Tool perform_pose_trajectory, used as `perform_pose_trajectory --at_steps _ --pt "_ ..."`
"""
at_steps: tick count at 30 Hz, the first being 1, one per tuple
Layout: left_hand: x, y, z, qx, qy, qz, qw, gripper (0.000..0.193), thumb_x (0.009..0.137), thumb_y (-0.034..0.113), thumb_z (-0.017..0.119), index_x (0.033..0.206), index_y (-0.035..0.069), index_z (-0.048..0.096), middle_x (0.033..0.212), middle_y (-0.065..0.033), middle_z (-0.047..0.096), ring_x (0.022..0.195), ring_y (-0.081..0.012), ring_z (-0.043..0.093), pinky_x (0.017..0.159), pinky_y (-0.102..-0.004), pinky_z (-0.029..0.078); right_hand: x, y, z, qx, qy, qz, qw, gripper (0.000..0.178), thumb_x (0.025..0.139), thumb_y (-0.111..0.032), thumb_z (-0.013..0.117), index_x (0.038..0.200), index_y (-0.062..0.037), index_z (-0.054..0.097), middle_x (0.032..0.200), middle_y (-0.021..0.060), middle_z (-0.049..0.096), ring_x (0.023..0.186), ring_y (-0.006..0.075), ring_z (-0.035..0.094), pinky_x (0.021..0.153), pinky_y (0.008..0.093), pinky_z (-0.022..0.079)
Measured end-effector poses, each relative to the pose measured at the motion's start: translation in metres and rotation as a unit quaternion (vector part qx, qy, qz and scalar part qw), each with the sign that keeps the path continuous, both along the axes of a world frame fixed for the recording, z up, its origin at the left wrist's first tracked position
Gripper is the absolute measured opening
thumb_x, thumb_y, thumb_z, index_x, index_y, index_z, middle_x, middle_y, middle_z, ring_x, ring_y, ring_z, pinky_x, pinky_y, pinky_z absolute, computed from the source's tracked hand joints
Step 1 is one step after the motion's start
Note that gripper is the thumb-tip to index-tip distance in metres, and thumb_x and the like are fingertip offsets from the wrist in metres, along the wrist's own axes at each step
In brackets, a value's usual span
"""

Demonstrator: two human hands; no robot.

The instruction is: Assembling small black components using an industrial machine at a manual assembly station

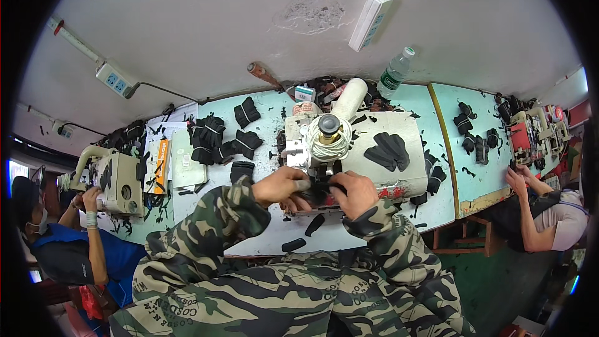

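Observation:
In front of me a cream industrial sewing machine (374, 131) stands on the table, with a coil of white cord (329, 143) and a dark round knob (328, 125) at its head. My left hand (282, 187) curls its fingers on the left side of a black fabric piece (318, 196) below the machine's head. My right hand (354, 193) pinches the same piece from the right. Between the fingers the cloth's outline is partly hidden. Several dark grey fabric pieces (387, 151) lie fanned out on the machine's top. Two small black scraps (314, 224) rest on the table near me.
Tied black fabric bundles (209, 134) lie at left. A water bottle (395, 73) and a wooden-handled tool (263, 73) are by the wall, below a power strip (371, 20). Co-workers sit at machines on the left (115, 181) and right (530, 134).

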State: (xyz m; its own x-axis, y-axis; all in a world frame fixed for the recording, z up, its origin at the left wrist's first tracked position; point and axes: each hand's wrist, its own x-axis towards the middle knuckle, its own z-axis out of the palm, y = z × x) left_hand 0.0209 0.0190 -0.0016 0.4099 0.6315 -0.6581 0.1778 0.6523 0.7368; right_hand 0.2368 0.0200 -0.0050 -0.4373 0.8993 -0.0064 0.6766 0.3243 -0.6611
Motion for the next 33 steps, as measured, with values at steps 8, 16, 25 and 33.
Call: perform_pose_trajectory --at_steps 8,16,25,33 --pt "-0.016 -0.009 -0.001 0.059 0.070 0.048 0.995 0.023 0.096 0.013 0.038 0.100 -0.005 0.053 0.081 -0.0145 0.064 0.058 -0.0202 0.066 0.046 -0.0253 0.051 0.014 0.002 -0.018 0.011 -0.022 -0.019 1.000 0.026 0.075 -0.014 0.065 0.098 -0.0039 0.064 0.083 0.0172 0.063 0.077 0.0364 0.061 0.069 0.0400 0.049" --pt "0.017 -0.001 -0.006 0.015 0.008 0.038 0.999 0.023 0.097 0.014 0.041 0.106 -0.004 0.051 0.082 -0.0139 0.064 0.060 -0.0196 0.067 0.044 -0.0230 0.049 0.019 0.004 -0.008 -0.034 0.081 0.023 0.996 0.017 0.077 -0.016 0.062 0.091 -0.0058 0.065 0.084 0.0170 0.062 0.080 0.0371 0.060 0.072 0.0432 0.048" --pt "-0.014 -0.010 -0.004 0.036 0.037 0.074 0.996 0.023 0.097 0.012 0.039 0.106 -0.006 0.050 0.085 -0.0193 0.063 0.065 -0.0245 0.068 0.048 -0.0266 0.054 0.024 0.000 -0.001 -0.068 0.042 -0.018 0.997 0.021 0.077 -0.016 0.063 0.096 -0.0071 0.065 0.087 0.0169 0.064 0.080 0.0366 0.061 0.072 0.0428 0.048" --pt "0.009 -0.007 0.001 0.038 0.046 0.037 0.998 0.023 0.097 0.012 0.039 0.108 -0.004 0.051 0.085 -0.0151 0.064 0.063 -0.0193 0.067 0.049 -0.0235 0.053 0.009 0.001 -0.007 -0.022 0.057 0.008 0.998 0.021 0.076 -0.012 0.063 0.096 -0.0031 0.064 0.089 0.0196 0.064 0.081 0.0351 0.062 0.072 0.0389 0.049"
